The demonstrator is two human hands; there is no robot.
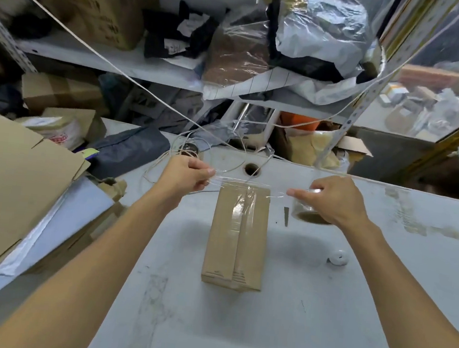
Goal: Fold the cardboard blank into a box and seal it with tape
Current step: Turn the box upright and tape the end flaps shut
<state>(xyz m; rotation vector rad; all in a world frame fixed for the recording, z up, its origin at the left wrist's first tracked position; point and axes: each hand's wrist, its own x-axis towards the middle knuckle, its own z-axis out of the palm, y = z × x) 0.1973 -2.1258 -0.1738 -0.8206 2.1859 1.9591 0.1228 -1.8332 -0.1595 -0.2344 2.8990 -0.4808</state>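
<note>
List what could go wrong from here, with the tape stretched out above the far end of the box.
1. The clear tape strip, pulled between the left hand and the tape roll in the right hand, hangs unsupported; it could twist or stick to itself.
2. It may land crooked across the cardboard box, missing the far edge.
3. The loose white cords nearby could catch on the adhesive.

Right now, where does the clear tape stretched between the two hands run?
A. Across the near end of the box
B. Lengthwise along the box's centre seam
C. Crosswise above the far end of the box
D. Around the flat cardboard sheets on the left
C: the left hand pinches the free end and the right hand grips the tape roll, with the strip spanning crosswise above the far end of the box.
</note>
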